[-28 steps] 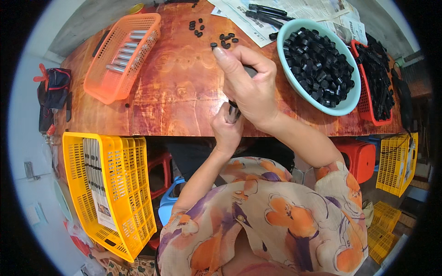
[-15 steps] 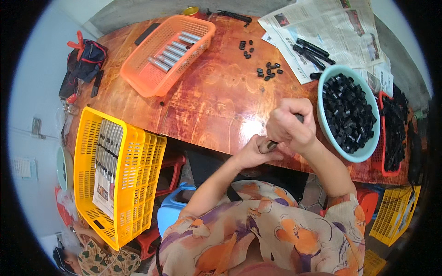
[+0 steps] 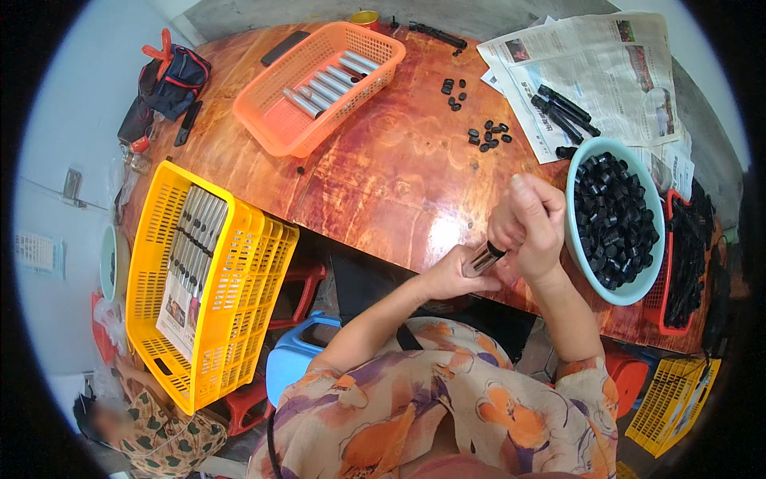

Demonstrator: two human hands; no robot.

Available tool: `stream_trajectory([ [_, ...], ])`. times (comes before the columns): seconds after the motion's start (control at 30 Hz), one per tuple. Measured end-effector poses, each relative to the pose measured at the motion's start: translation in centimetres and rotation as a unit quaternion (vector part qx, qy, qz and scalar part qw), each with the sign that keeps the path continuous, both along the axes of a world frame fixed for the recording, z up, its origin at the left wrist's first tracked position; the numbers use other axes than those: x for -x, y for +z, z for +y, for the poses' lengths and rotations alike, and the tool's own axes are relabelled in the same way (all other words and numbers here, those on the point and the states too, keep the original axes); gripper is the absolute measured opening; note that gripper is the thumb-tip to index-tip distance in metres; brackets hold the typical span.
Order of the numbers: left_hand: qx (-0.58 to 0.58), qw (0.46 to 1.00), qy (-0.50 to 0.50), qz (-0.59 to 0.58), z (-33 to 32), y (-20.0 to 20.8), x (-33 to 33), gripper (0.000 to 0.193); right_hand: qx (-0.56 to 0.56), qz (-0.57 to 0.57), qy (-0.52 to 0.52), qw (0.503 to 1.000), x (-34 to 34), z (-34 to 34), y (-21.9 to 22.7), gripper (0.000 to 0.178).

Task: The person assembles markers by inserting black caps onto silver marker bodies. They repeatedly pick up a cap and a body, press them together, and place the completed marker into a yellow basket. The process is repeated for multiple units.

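My left hand (image 3: 448, 276) is wrapped round a shiny metal tube (image 3: 480, 263) with a dark end, held over the table's near edge. Close above that end, my right hand (image 3: 527, 222) is closed, thumb on top; its fingers hide whatever is in them. To the right of it stands a pale blue basin (image 3: 656, 254) full of short black plastic caps (image 3: 613, 215). Farther off, loose black caps (image 3: 488, 136) lie in small groups on the wooden table (image 3: 375, 184).
An orange basket (image 3: 263, 132) at the far left holds several metal tubes. Yellow crates (image 3: 247, 295) with tubes stand left. Newspaper (image 3: 590, 64) with black rods (image 3: 565, 112) lies far right, and a red basket (image 3: 678, 323) of black parts beyond the basin. Another person (image 3: 163, 427) is lower left.
The tube in my left hand now points up more steeply and shows more of its length. My right hand has turned, thumb upward. The whole view has shifted slightly.
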State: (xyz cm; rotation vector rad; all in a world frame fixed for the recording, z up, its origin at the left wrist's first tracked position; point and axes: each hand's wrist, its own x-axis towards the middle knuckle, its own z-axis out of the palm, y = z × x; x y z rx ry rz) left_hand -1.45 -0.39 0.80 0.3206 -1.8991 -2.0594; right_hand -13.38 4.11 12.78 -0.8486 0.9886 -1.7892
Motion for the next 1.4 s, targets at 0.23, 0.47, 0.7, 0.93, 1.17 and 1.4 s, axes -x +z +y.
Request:
stream_trajectory([
  [0.23, 0.056, 0.969, 0.232, -0.062, 3.1, -1.2, 1.7, 0.028, -0.002, 0.114, -0.173, 0.978, 0.3, -1.0, -1.1, 0.039],
  [0.47, -0.1, 0.985, 0.133, -0.052, 2.0, -1.3, 0.6, 0.024, 0.024, -0.204, -0.098, 0.974, 2.9, 0.8, 0.1, 0.041],
  [0.7, -0.251, 0.966, 0.061, -0.009, 1.8, 0.6, -0.1, 0.029, -0.149, -0.116, -0.056, 0.98, 3.8, 2.3, -1.4, 0.025],
  [0.93, -0.199, 0.978, -0.053, 0.021, 1.5, -1.3, 0.3, 0.068, -0.017, -0.271, -0.029, 0.962, 4.7, 2.0, -1.6, 0.038],
  [1.17, -0.111, 0.993, -0.012, 0.039, 1.2, -3.8, 0.9, 0.071, -0.001, -0.415, 0.017, 0.91, 4.6, 0.2, -2.5, 0.037],
  [1.4, -0.104, 0.993, 0.005, 0.05, 1.3, -3.2, 1.0, 0.075, -0.04, -0.418, -0.013, 0.908, 4.1, -0.2, -3.1, 0.035],
])
